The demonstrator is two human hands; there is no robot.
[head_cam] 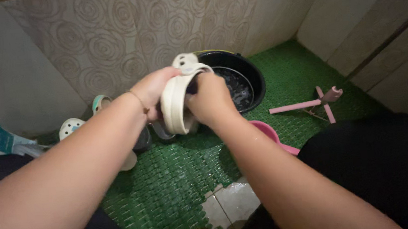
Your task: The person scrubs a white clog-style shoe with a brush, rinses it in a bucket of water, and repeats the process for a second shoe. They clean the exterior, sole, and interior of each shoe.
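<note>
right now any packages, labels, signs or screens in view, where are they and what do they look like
Soft pouch-like package: far left, by the wall on the floor, beside the pale shoes; crumpled, teal with a grey-white end. Its kind is unclear.
No signs or screens show. No label is visible on the cream shoe that both hands hold, left hand and right hand, nor on the black basin.
</note>
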